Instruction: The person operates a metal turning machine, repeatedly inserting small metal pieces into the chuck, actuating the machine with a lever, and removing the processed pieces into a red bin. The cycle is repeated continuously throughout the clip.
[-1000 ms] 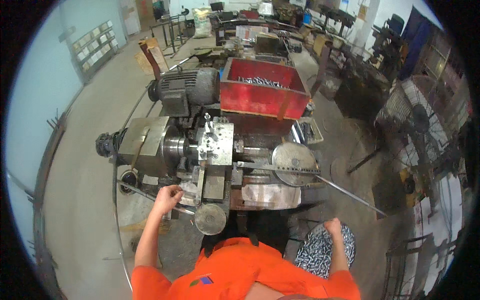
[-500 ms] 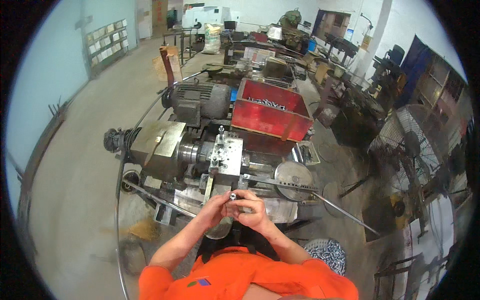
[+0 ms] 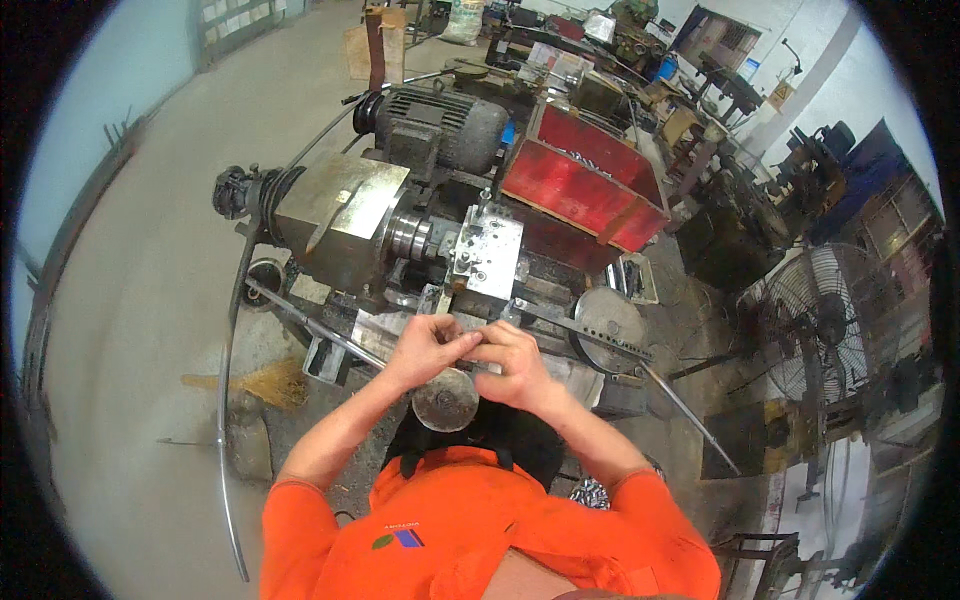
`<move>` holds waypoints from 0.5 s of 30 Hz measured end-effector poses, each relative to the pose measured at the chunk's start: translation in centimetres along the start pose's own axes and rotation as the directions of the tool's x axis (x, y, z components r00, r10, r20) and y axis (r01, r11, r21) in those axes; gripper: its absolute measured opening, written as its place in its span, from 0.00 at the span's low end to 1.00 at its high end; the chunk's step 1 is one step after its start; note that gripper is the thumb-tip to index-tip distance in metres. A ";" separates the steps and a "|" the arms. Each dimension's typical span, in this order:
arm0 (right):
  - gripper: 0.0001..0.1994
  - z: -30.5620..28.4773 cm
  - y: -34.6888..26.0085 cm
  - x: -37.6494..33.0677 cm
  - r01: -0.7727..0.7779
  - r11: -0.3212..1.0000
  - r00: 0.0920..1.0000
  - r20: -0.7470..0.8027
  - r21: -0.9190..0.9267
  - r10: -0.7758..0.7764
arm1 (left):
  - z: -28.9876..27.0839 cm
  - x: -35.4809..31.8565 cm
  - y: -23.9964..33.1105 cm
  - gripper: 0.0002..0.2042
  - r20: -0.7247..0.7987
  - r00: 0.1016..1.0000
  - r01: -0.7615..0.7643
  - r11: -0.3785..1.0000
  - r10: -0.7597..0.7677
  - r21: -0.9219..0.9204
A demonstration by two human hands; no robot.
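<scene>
My left hand (image 3: 424,352) and my right hand (image 3: 517,366) meet in front of the small lathe, their fingertips pinched together. Between them is a small shiny metal part, now mostly hidden by the fingers. Just beyond my hands stands the lathe's pale metal tool block (image 3: 490,250), with bolts on top. To its left is the bright round spindle (image 3: 408,238). Below my hands, close to my body, sits a round grey metal disc (image 3: 446,402).
A red box (image 3: 575,185) holding small metal parts stands behind the tool block, beside a grey motor (image 3: 440,125). Long bars (image 3: 690,418) stick out at both sides. A round plate (image 3: 612,325) lies to the right, and a fan (image 3: 825,325) stands farther right. Shiny parts (image 3: 590,493) lie by my right elbow.
The view has tilted down and turned, so the machine sits differently in it. My fingers have closed over the small metal part, whose shiny end showed before.
</scene>
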State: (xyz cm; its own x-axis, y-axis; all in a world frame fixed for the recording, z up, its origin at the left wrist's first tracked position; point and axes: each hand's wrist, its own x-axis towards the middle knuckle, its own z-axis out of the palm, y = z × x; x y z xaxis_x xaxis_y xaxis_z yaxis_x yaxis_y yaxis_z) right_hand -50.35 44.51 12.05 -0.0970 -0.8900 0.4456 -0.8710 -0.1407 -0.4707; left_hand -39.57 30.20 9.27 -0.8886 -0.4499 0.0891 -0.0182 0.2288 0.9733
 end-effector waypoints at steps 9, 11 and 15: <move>0.17 1.0 0.3 7.8 0.245 0.968 0.963 0.106 0.053 -0.250 | -5.9 -0.3 1.0 0.14 -0.112 0.991 0.060 0.986 -0.078 -0.154; 0.17 1.4 0.4 8.2 0.272 0.961 0.956 0.100 0.051 -0.276 | -6.4 -0.5 1.1 0.13 -0.090 0.992 0.067 0.982 -0.084 -0.179; 0.13 1.0 0.4 7.7 0.245 0.969 0.958 0.145 0.033 -0.247 | -6.0 -0.1 1.0 0.13 -0.041 0.995 0.086 0.983 -0.094 -0.164</move>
State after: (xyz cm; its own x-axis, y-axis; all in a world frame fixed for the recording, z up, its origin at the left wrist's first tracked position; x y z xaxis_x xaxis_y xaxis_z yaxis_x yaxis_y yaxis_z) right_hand -50.94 37.18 14.51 0.1918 -0.8809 0.4328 -0.8518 -0.3685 -0.3724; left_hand -36.76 25.24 11.49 -0.8634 -0.5045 0.0057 -0.0193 0.0442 0.9988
